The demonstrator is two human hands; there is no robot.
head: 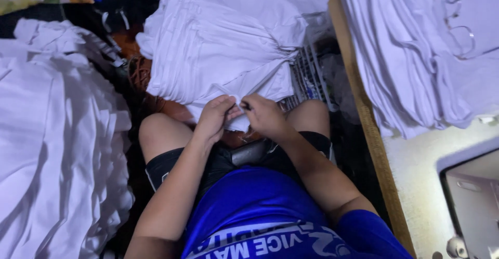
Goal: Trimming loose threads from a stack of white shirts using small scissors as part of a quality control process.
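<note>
— Hands first: what do we have in them?
— Our left hand (215, 116) and right hand (264, 114) meet just above our knees, both pinching the near edge of a white garment (244, 95) that hangs off the stack of white fabric (218, 41) in front of us. The right hand also grips something small and dark (246, 105) between thumb and finger; we cannot tell what it is
— Where does that stack sit?
— Straight ahead, just beyond our knees, its lowest piece drooping toward our lap
— And around us?
— More white cloth heaped at left (52, 134); another pile (416, 46) at far right on a pale table with a wooden edge (371, 129); a wire basket (309, 74) between the stack and that table
</note>
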